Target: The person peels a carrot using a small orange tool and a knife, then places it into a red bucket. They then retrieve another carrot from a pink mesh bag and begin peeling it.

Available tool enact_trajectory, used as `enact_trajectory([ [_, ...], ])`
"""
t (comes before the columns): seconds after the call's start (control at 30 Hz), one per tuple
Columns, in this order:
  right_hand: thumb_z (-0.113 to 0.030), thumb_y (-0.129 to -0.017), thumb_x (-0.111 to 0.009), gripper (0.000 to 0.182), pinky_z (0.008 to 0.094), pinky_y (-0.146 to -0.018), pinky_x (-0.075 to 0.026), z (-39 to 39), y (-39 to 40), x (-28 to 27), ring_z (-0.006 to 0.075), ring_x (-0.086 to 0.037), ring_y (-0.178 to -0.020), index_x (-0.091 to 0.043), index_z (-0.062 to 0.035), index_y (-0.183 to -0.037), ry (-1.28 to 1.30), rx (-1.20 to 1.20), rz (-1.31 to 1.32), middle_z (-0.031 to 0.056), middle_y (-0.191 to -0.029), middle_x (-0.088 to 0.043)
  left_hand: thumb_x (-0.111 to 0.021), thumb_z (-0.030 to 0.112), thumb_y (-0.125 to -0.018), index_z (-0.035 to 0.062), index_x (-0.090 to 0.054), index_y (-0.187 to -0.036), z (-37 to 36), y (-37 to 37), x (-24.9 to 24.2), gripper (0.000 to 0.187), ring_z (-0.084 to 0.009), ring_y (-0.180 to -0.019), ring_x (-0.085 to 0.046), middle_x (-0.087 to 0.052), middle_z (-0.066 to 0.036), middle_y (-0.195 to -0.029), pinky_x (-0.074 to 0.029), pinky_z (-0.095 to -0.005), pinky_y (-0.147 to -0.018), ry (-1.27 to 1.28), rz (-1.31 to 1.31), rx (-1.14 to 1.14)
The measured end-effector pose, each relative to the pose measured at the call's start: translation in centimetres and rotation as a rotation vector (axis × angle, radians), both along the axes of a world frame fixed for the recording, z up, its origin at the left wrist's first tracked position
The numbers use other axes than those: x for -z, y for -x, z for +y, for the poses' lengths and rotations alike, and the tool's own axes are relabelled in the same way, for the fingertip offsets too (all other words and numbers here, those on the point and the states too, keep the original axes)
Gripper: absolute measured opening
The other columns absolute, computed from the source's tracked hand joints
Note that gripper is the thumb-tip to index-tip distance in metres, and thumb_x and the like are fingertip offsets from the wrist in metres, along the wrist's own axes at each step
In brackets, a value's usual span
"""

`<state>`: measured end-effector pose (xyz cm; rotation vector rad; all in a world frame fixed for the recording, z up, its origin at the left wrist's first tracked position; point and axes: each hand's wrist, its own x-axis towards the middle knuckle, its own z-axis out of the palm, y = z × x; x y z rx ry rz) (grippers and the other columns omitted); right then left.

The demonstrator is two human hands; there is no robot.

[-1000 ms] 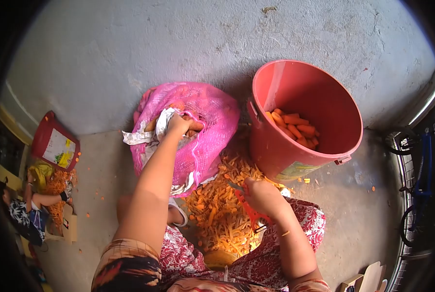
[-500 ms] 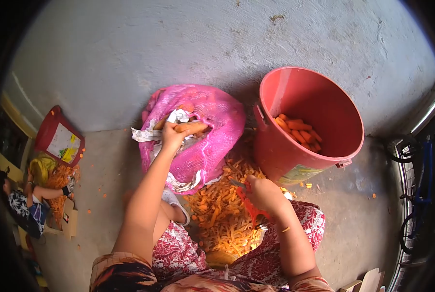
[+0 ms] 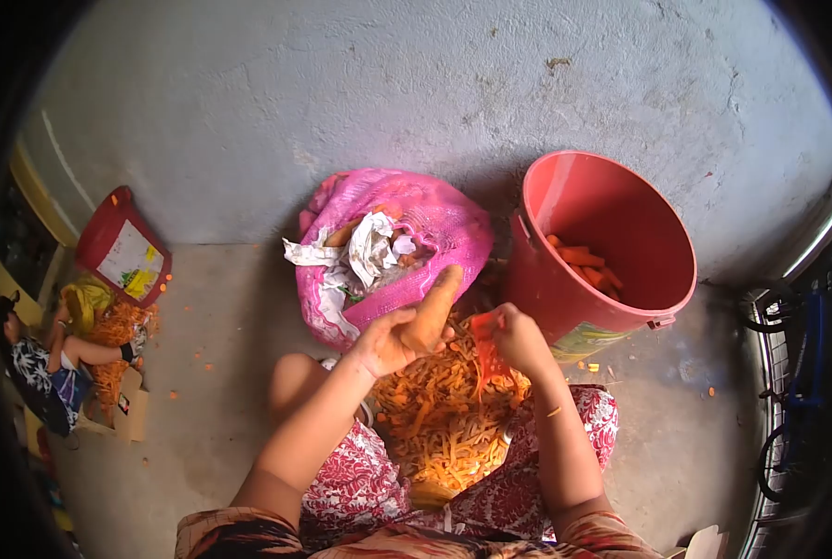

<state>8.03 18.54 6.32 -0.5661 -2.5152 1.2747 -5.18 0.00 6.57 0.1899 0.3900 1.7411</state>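
My left hand (image 3: 386, 343) is closed around the thick end of an unpeeled carrot (image 3: 430, 312), whose narrower end points up and away. Just to the right, my right hand (image 3: 520, 343) grips a red peeler (image 3: 490, 354), partly covered by the fingers; its blade is not clear. Below both hands, a heap of orange carrot peelings (image 3: 439, 429) lies between my legs. Ahead of my left hand stands an open pink mesh sack (image 3: 444, 219) with crumpled white paper (image 3: 371, 247) and some carrots in its mouth. Peeled carrots (image 3: 588, 265) lie inside the red bucket (image 3: 654, 289) at the right.
A grey wall (image 3: 416, 93) rises behind the sack and bucket. At far left, another person (image 3: 48, 363) sits by a second peelings pile (image 3: 113, 373) and a tipped red bucket (image 3: 122, 252). Orange bits dot the floor (image 3: 220, 373). A metal rack (image 3: 761, 447) stands at far right.
My left hand has drawn back from the sack with the carrot, bringing it over the peelings. My right hand stays near the heap, the red peeler turned more upright. The view has shifted slightly.
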Motion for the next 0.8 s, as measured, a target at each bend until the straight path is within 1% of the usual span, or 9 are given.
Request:
enact_trajectory([
  [0.1,-0.016,-0.081,-0.051,0.020,0.0370,-0.057,-0.043,1.4,0.6,-0.5,0.0325,-0.056,-0.062,-0.049,0.0015,-0.090,-0.030,0.292,0.130,0.0196,-0.068,-0.056,-0.054,0.015,-0.072,0.0013,-0.033,-0.123,-0.2,-1.5,1.9,0.056,-0.0287,-0.095,-0.052,-0.049,-0.013,-0.108,-0.046,-0.0383,-0.079,-0.033,0.095,-0.056],
  [0.17,-0.011,-0.084,-0.047,0.010,0.0236,-0.055,-0.040,1.5,0.8,-1.6,0.0083,-0.044,-0.061,-0.050,-0.0015,-0.084,0.218,0.387,0.240,0.0048,-0.067,-0.052,-0.054,0.016,-0.072,0.0020,-0.035,-0.121,-0.3,-1.8,2.7,0.054,-0.0269,-0.093,-0.052,-0.049,-0.012,-0.107,-0.046,-0.0383,-0.078,-0.015,0.075,-0.091],
  [0.2,-0.013,-0.085,-0.048,0.011,0.0206,-0.056,-0.040,0.7,0.6,-3.5,0.0062,-0.047,-0.063,-0.051,-0.0028,-0.088,0.274,0.386,0.239,0.0027,-0.072,-0.054,-0.054,0.017,-0.072,0.0024,-0.035,-0.120,-0.1,-2.2,2.7,0.053,-0.0260,-0.093,-0.052,-0.049,-0.012,-0.106,-0.046,-0.0383,-0.077,0.022,0.035,-0.108],
  [0.3,-0.017,-0.085,-0.050,0.015,0.0212,-0.057,-0.042,0.2,2.4,-2.0,0.0061,-0.050,-0.064,-0.053,-0.0030,-0.090,0.622,0.299,0.540,0.0014,-0.075,-0.056,-0.054,0.019,-0.074,0.0036,-0.036,-0.119,0.6,-2.6,2.9,0.050,-0.0234,-0.095,-0.051,-0.050,-0.011,-0.105,-0.044,-0.0378,-0.081,0.122,0.004,-0.129],
  [0.43,-0.011,-0.083,-0.054,0.013,0.0224,-0.058,-0.045,-0.9,3.8,-4.9,0.0086,-0.054,-0.065,-0.053,-0.0003,-0.091,1.070,0.161,0.474,0.0024,-0.077,-0.057,-0.053,0.021,-0.079,0.0042,-0.038,-0.117,1.6,-2.4,2.4,0.044,-0.0229,-0.097,-0.050,-0.050,-0.010,-0.105,-0.040,-0.0371,-0.086,0.200,0.045,-0.178],
  [0.53,-0.011,-0.082,-0.054,0.014,0.0237,-0.060,-0.047,-0.7,5.0,-4.9,0.0103,-0.056,-0.066,-0.054,0.0004,-0.090,1.082,0.094,0.356,0.0039,-0.078,-0.058,-0.051,0.027,-0.081,0.0035,-0.040,-0.115,2.0,-2.1,3.3,0.043,-0.0244,-0.094,-0.051,-0.051,-0.013,-0.106,-0.042,-0.0369,-0.081,0.281,0.052,-0.262],
  [0.6,-0.011,-0.082,-0.054,0.014,0.0230,-0.059,-0.046,-1.1,5.7,-3.7,0.0096,-0.055,-0.065,-0.054,0.0003,-0.090,1.069,0.149,0.398,0.0033,-0.078,-0.058,-0.051,0.031,-0.081,0.0049,-0.043,-0.111,2.0,-1.9,3.7,0.041,-0.0230,-0.087,-0.054,-0.054,-0.011,-0.101,-0.044,-0.0352,-0.074,0.343,0.012,-0.264],
  [0.73,-0.013,-0.083,-0.054,0.013,0.0196,-0.054,-0.041,-2.7,6.9,-1.5,0.0061,-0.051,-0.059,-0.056,-0.0007,-0.088,0.956,0.243,0.536,0.0009,-0.074,-0.057,-0.045,0.040,-0.082,0.0086,-0.051,-0.104,2.5,-1.9,4.0,0.038,-0.0184,-0.071,-0.056,-0.059,-0.005,-0.088,-0.044,-0.0319,-0.057,0.252,-0.054,-0.289],
  [0.8,-0.014,-0.084,-0.054,0.014,0.0196,-0.054,-0.041,-3.2,7.2,-1.4,0.0057,-0.051,-0.060,-0.056,-0.0012,-0.088,0.870,0.210,0.520,0.0012,-0.075,-0.058,-0.043,0.039,-0.083,0.0090,-0.052,-0.102,3.0,-2.2,3.3,0.036,-0.0177,-0.070,-0.057,-0.059,-0.004,-0.087,-0.044,-0.0308,-0.056,0.304,-0.066,-0.315],
])
